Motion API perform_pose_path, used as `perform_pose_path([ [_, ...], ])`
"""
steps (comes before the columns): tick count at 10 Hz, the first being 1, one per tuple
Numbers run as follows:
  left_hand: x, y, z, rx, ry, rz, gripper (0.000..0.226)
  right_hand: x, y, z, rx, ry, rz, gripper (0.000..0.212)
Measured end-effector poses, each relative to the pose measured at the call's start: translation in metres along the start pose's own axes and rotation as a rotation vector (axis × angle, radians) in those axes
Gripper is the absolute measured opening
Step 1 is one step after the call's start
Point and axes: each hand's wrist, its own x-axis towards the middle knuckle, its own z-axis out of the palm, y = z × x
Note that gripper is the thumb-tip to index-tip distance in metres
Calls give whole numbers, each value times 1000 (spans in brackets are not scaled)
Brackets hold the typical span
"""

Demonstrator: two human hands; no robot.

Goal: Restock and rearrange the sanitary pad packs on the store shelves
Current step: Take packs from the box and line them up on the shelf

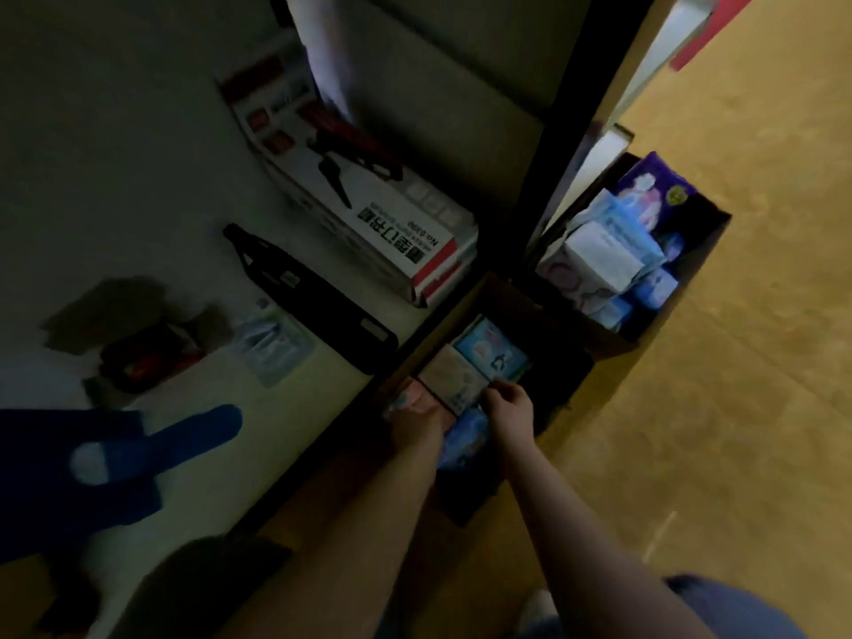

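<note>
Head view, step in hand: picking stock; both hands are down in the open box (pixel 442 325) on the floor, at the foot of the shelf's front edge.
Head view, pad packs: a blue pack (pixel 491 348) lies at the box's far end, with a pale pack (pixel 454 375) just beside it on the near side.
Head view, right hand (pixel 509 403): the grip is narrow, and the fingers appear to pinch the near corner of the pale pack.
Head view, left hand (pixel 417 417): it is set against the packs at the box's left wall; blur hides whether its grip holds anything.
Head view, second box (pixel 710 242): it stands further along the floor, piled with more packs (pixel 608 251).
Head view, shelf (pixel 161 214): it is dim and carries a white and red carton (pixel 369 200).
Next move, as I judge it: lift the pale pack clear of its neighbours, then carry it to its shelf place, which is not in view.
</note>
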Motion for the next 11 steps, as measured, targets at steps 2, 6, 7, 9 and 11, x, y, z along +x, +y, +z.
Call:
perform_pose_path([
  [2, 89, -32, 30, 32, 19, -51, 44, 78, 37, 33, -533, -87, -222, 52],
  [6, 122, -42, 40, 10, 197, -51, 66, 110, 38, 20, -899, -136, -182, 52],
  [7, 117, -44, 41, 10, 128, -34, 56, 111, 39, 18, -802, -121, -201, 48],
  [9, 118, -46, 44, -14, 126, -30, 51, 105, 31, 19, -729, -77, -247, 37],
  [11, 91, -29, 38, 61, 168, 28, 50, 86, 9, 10, -722, -59, -310, 51],
])
